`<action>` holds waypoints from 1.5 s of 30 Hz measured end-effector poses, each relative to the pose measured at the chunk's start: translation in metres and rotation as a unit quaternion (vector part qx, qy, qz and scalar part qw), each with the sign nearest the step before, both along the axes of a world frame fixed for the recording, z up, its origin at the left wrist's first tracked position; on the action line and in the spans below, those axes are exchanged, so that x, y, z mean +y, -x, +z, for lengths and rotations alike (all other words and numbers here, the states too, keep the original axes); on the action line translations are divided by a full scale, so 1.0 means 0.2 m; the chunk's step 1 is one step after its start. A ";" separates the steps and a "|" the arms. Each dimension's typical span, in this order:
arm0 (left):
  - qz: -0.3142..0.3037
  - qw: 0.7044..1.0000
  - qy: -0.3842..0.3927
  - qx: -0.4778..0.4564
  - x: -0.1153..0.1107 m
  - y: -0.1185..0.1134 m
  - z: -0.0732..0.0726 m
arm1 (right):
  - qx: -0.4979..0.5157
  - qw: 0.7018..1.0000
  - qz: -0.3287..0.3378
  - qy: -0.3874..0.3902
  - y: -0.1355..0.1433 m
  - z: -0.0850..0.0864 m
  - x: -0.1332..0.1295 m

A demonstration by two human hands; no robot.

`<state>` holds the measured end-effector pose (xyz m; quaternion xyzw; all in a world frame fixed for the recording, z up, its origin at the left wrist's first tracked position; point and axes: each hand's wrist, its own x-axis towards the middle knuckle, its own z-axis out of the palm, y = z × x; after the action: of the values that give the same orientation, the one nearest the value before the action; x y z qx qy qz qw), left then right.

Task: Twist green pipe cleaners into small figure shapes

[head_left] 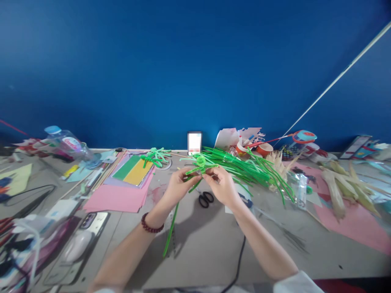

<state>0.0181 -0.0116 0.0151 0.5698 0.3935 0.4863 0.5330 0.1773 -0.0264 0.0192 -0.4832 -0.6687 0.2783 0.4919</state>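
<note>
Between my two hands, above the middle of the table, is a green pipe-cleaner figure [200, 162] with a coiled round top and pieces sticking out to the sides. My left hand [181, 183] pinches its left side, and my right hand [220, 183] pinches its right side. Black-handled scissors [206, 199] lie just below the hands. One loose green pipe cleaner [172, 232] slants down beside my left wrist, which wears a dark red bead bracelet. Behind my right hand spreads a large bundle of green pipe cleaners [244, 167].
A phone [194, 142] stands against the blue wall. To the left are pink paper sheets [117, 198], a plastic bottle [70, 144] and a mouse [78, 246] on a phone. Corn husks [351, 187] and pink paper lie right. A dark cable [240, 260] crosses the front.
</note>
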 end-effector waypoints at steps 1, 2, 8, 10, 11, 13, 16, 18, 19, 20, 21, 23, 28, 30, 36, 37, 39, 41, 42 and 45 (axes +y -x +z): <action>-0.006 1.000 0.007 -0.009 0.00 0.00 -0.01 | 0.002 1.000 -0.001 0.002 0.00 0.00 0.00; -0.014 1.000 0.016 -0.019 0.01 0.00 -0.01 | 0.005 1.000 -0.002 0.004 0.00 -0.01 0.00; -0.031 0.996 0.071 -0.050 0.01 0.01 -0.02 | 0.070 0.996 0.010 0.054 -0.01 -0.03 0.02; -0.031 0.995 0.080 -0.040 0.01 0.01 -0.02 | 0.108 0.990 0.016 0.094 -0.01 -0.02 0.02; -0.030 0.996 0.079 -0.028 0.01 0.01 -0.01 | 0.125 0.986 0.016 0.112 -0.01 -0.01 0.02; -0.022 0.998 0.059 0.006 0.01 0.01 -0.01 | 0.151 0.979 0.008 0.134 0.00 0.00 0.02; 0.018 0.998 -0.006 0.064 0.00 0.01 0.00 | 0.189 0.971 -0.003 0.146 0.02 0.01 0.01; 0.059 0.993 -0.057 0.081 -0.01 0.01 0.00 | 0.234 0.957 0.006 0.169 0.04 0.00 0.01; 0.073 0.991 -0.075 0.079 -0.01 0.00 0.00 | 0.263 0.946 0.017 0.187 0.05 0.00 0.01; 0.080 0.991 -0.083 0.066 -0.01 0.00 0.00 | 0.292 0.933 0.030 0.209 0.05 -0.01 0.01; 0.079 0.993 -0.076 0.043 0.00 0.00 0.01 | 0.319 0.918 0.045 0.230 0.06 -0.01 0.01; 0.059 0.998 -0.018 -0.022 0.01 0.00 0.01 | 0.360 0.893 0.071 0.260 0.07 -0.01 0.01; -0.003 0.975 0.156 -0.157 0.03 -0.01 0.00 | 0.352 0.898 0.100 0.245 0.09 -0.02 0.02; -0.015 0.968 0.177 -0.180 0.03 -0.02 -0.01 | 0.309 0.924 0.076 0.212 0.09 -0.03 0.02; -0.005 0.966 0.185 -0.182 0.01 -0.04 -0.03 | 0.130 0.988 -0.016 0.080 0.08 -0.10 0.02; -0.003 0.966 0.184 -0.181 0.01 -0.04 -0.04 | 0.099 0.993 -0.025 0.054 0.08 -0.11 0.02; -0.004 0.966 0.183 -0.182 0.01 -0.04 -0.05 | 0.028 0.999 -0.047 -0.005 0.08 -0.11 0.01; -0.009 0.966 0.181 -0.186 0.02 -0.04 -0.07 | -0.051 0.995 -0.070 -0.058 0.08 -0.12 0.01; -0.010 0.966 0.177 -0.187 0.02 -0.04 -0.07 | -0.087 0.990 -0.079 -0.078 0.08 -0.12 0.01; -0.015 0.972 0.161 -0.168 0.02 -0.04 -0.07 | -0.162 0.979 -0.080 -0.097 0.08 -0.12 0.01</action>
<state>0.0254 -0.0080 0.0013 0.3922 0.3629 0.4975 0.6833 0.1611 -0.0245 -0.0047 -0.5233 -0.7229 0.0899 0.4423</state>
